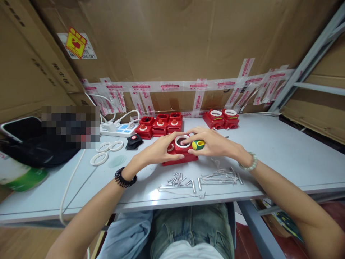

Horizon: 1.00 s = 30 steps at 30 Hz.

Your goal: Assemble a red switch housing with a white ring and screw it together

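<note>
Along table's (275,147) back edge: two housings (223,123) ringed, three units (160,127) unringed; piece (185,158) clasped by left hand (161,148), right hand (212,142) holding screwdriver (198,144).

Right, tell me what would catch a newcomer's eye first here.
First, the bright red housing with its white ring, between the left hand and right hand, plus the yellow-and-green screwdriver tucked in the right hand. Next, the yellow-and-red fragile sticker, at the upper left of the cardboard behind the table. Then the row of red housings towards the table's back edge.
</note>
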Motion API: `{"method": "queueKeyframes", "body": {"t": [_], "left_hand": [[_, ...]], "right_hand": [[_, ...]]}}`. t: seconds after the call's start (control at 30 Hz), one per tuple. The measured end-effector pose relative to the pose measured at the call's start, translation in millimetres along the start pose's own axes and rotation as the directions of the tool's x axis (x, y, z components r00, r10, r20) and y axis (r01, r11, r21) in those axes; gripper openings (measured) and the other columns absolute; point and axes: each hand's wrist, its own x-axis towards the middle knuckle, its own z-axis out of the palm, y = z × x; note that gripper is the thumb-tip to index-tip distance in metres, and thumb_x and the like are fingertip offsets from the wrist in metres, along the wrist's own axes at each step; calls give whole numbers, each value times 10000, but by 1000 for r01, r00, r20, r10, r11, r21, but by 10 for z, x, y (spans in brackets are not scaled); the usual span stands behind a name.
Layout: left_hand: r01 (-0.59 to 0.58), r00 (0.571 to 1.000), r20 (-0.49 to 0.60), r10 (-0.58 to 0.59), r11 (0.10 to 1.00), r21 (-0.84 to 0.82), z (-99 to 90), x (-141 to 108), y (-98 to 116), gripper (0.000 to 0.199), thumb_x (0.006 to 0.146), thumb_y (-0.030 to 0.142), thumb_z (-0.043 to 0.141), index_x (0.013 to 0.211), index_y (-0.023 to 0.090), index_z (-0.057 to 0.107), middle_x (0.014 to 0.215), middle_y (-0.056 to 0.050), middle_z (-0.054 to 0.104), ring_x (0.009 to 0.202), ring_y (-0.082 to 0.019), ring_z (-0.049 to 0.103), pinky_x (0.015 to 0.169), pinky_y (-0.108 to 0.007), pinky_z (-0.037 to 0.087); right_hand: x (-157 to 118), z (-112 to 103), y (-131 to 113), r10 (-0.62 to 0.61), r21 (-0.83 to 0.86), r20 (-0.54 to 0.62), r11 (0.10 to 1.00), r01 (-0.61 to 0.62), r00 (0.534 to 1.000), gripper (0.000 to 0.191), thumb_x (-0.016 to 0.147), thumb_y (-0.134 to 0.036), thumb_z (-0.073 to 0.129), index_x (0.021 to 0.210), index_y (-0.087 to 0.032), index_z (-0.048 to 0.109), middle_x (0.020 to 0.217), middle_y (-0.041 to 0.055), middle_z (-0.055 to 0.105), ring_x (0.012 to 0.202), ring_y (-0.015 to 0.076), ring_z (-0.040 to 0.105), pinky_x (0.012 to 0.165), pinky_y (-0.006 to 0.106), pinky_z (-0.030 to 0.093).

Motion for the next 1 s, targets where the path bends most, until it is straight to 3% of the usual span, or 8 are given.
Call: {"method": "queueKeyframes", "body": {"t": [0.73,1.0], "left_hand": [[-14,1000,8,14,1000,-3,8,7,-8,638,819,429,678,1358,237,396,1211,-88,614,976,-236,620,831,-348,485],[-14,1000,3,14,1000,-10,13,12,-12,663,815,458,685,1361,231,385,1260,-101,595,1008,-242,619,845,-358,490]], "right_hand": [[-5,-16,-20,5,21,5,1000,-6,1000,380,814,-292,651,1191,-273,689,1266,85,623,1082,236,616,924,361,470],[-12,-6,-10,4,-7,1,1000,-4,1000,373,832,-355,638,1196,-287,685,1297,92,592,1098,249,599,921,380,473]]}}
